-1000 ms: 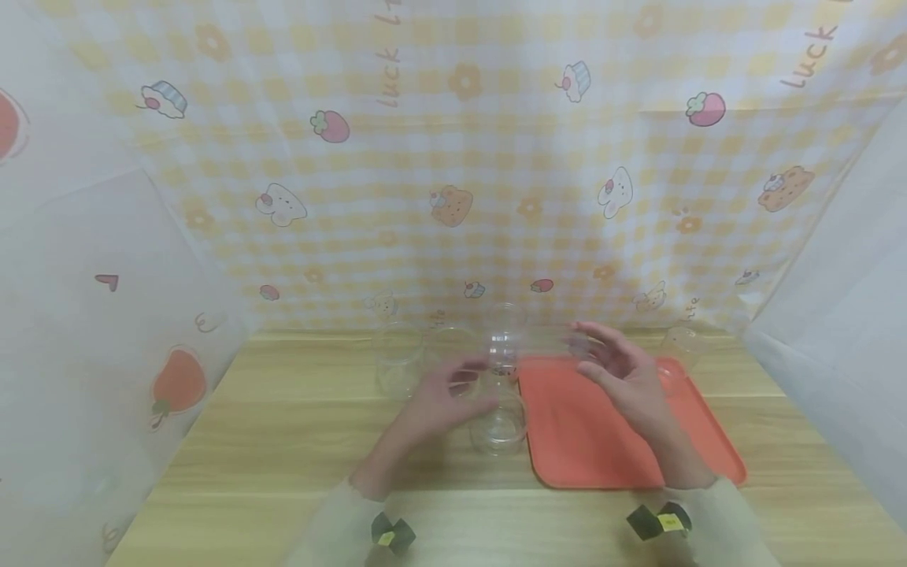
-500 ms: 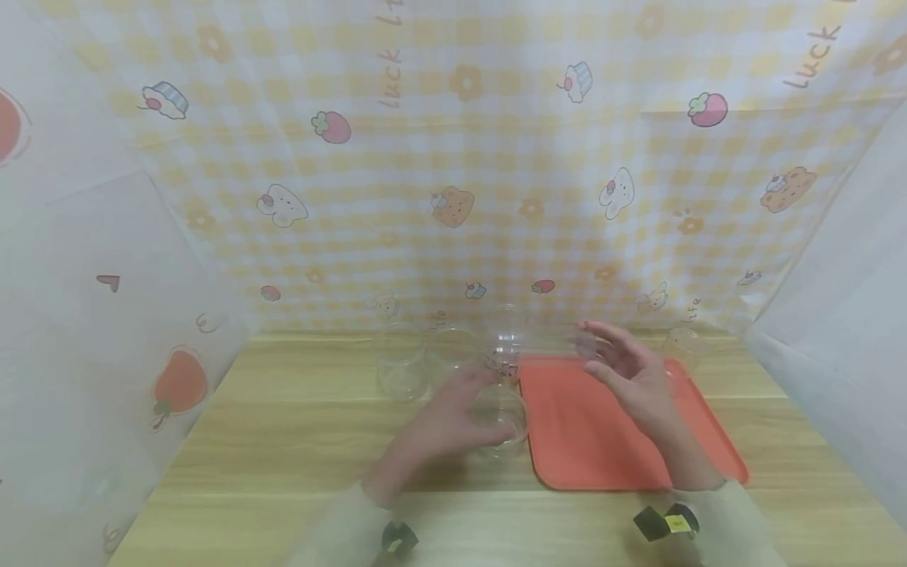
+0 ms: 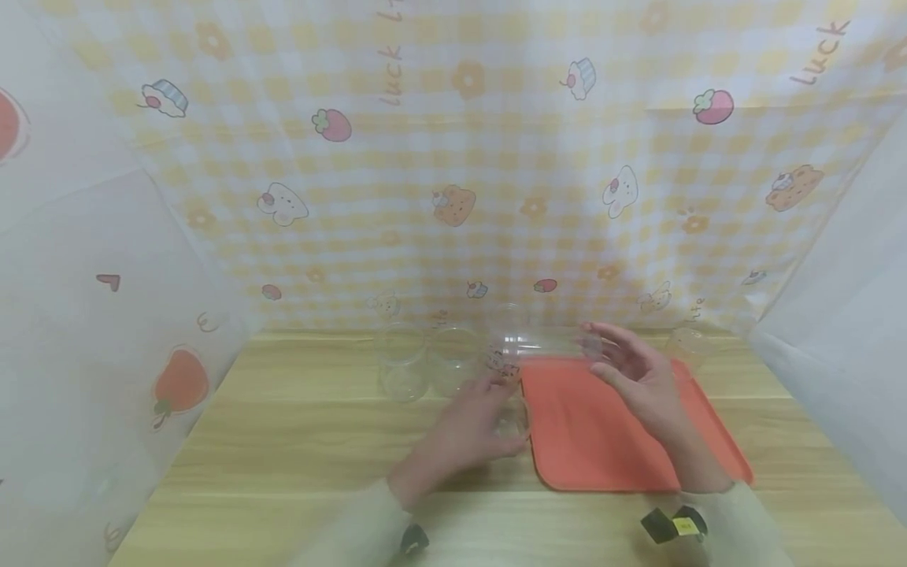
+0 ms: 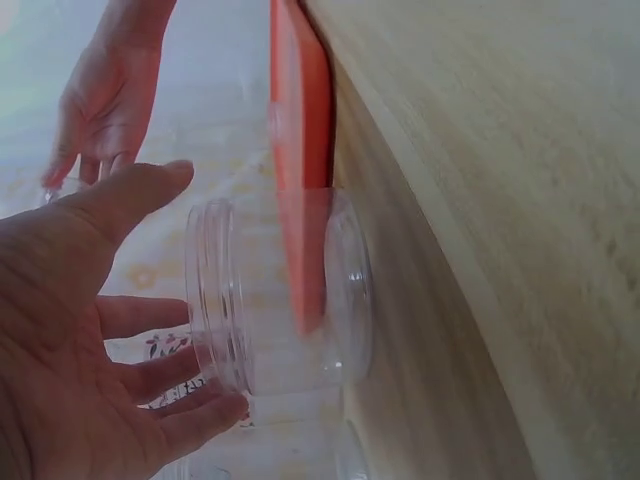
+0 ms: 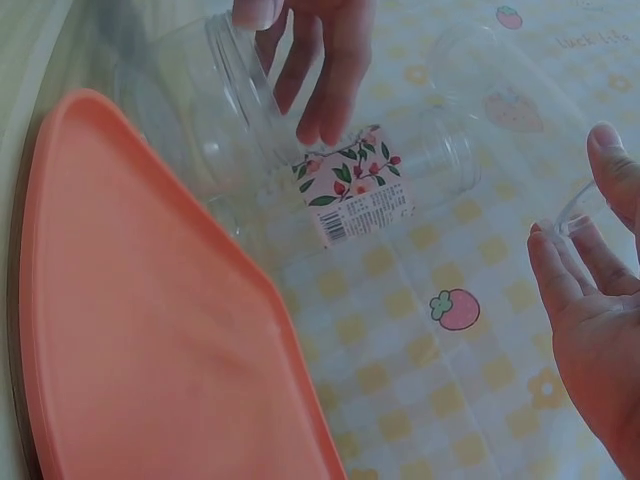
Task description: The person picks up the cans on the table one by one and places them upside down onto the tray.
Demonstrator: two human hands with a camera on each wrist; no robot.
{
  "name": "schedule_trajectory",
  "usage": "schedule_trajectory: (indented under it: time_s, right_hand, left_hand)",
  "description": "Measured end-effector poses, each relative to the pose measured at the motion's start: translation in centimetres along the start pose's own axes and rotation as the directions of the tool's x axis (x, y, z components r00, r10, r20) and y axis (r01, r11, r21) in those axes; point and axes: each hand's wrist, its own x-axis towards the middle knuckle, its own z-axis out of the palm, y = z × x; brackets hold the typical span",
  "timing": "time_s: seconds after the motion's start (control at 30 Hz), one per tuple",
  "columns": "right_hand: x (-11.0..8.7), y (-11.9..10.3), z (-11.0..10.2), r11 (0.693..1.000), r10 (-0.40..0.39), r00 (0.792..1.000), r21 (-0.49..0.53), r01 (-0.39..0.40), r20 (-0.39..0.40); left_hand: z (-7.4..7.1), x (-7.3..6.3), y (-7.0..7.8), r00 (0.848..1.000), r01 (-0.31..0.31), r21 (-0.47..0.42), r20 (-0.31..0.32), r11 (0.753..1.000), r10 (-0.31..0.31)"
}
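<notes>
My right hand (image 3: 641, 378) holds a tall clear plastic jar (image 3: 549, 344) by one end, sideways above the back of the tray; in the right wrist view, thumb and fingers pinch that end. My left hand (image 3: 471, 429) is at a wide clear jar (image 4: 285, 290) standing upright by the tray's left edge. In the left wrist view its thumb stands off the rim while the other fingers, loosely bent, reach the rim's far side. Just behind is a clear jar with a floral label (image 5: 355, 190).
An orange tray (image 3: 602, 433) lies on the wooden table (image 3: 283, 441). Left of the labelled jar are two clear jars, one on the left (image 3: 404, 366) and one beside it (image 3: 455, 358). Another clear container (image 3: 686, 346) stands behind the tray's right corner. A checked cloth (image 3: 453, 157) hangs behind.
My left hand has moved right and closer over the wide jar. My right hand has drifted slightly right with the tall jar, which keeps its sideways pose.
</notes>
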Motion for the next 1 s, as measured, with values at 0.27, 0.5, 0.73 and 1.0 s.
schedule_trajectory:
  time_s: [0.27,0.5,0.73,1.0]
  right_hand:
    - [0.0,0.1,-0.2,1.000,0.014,1.000,-0.024,-0.013,0.012]
    - [-0.1,0.2,-0.5,0.998,-0.018,1.000,-0.055,0.018,0.009]
    - [-0.4,0.1,-1.2,0.998,-0.015,1.000,-0.062,0.015,0.000]
    - [-0.6,-0.1,-1.9,0.995,-0.019,1.000,-0.102,0.021,0.014]
  left_hand:
    - [0.1,0.8,0.8,0.999,-0.009,0.203,0.041,0.979,0.001]
    - [-0.4,1.0,1.4,0.998,0.013,0.223,0.062,0.975,-0.027]
    - [-0.5,1.2,1.6,0.996,0.036,0.224,0.076,0.974,-0.054]
    - [-0.6,1.1,1.7,0.994,0.047,0.223,0.082,0.974,-0.067]
